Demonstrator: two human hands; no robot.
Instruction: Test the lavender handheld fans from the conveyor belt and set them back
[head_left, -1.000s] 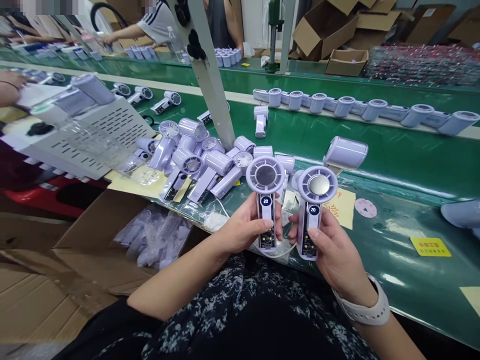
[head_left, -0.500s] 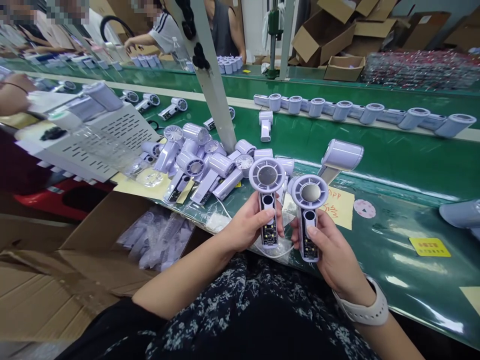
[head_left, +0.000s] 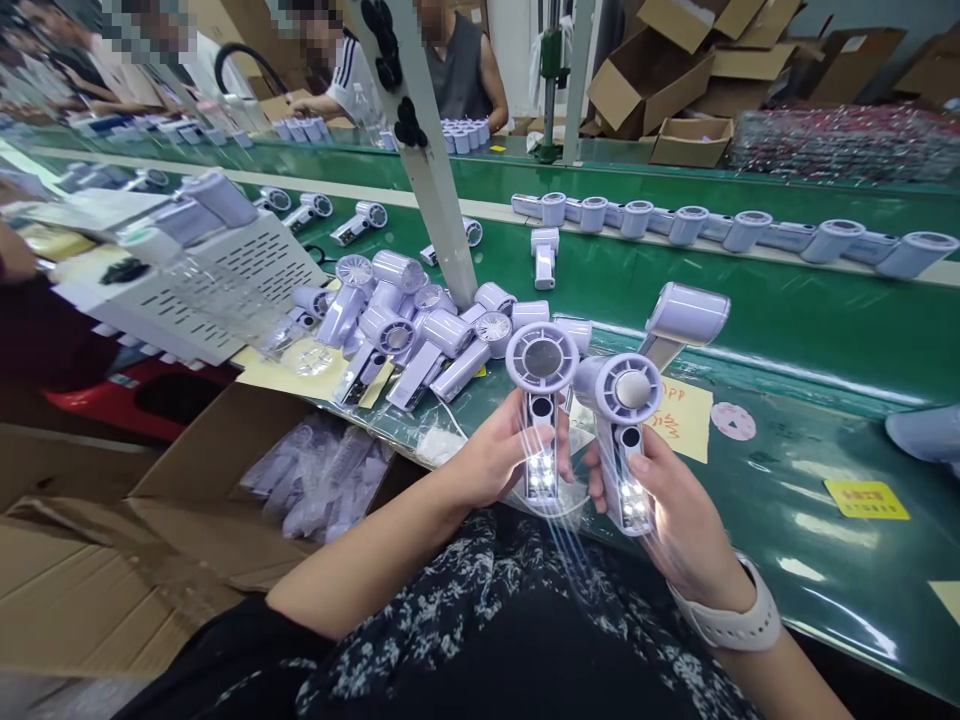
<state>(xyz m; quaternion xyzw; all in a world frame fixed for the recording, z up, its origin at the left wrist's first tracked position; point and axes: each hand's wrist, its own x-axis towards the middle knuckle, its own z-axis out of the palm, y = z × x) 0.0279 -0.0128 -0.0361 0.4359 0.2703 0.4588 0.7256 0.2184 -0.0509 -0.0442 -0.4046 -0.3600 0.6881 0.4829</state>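
**A:** What are my hands on right now?

**B:** Each one grips a lilac hand fan by the handle, heads up, low in the middle of the frame. Your left hand [head_left: 499, 455] is wrapped around the left fan [head_left: 541, 400], thumb across the front of the handle. Your right hand [head_left: 675, 505] is closed on the right fan [head_left: 622, 420], thumb pressed on the handle front just below the dark window.

**A:** I see bright light at the bottom of both handles.

**B:** Yes, white lights glow at the lower end of each handle, with streaks of glare running down over my lap. The two fan heads are just beside each other; I cannot tell if they touch. The right one is turned a little to the left.

**A:** And around them?

**B:** A watch [head_left: 739, 620] sits on my right wrist. Beyond the hands lies a pile of fans [head_left: 420, 325] on the green belt [head_left: 825, 320], left of centre, against a slanted white post [head_left: 439, 190]. One more fan [head_left: 686, 315] stands tilted just behind the right fan, over a yellow note [head_left: 686, 420]. A row of fans [head_left: 735, 228] runs along the far edge, upper right. A cardboard box [head_left: 202, 470] with bagged parts is at lower left. Other people work along the top edge.
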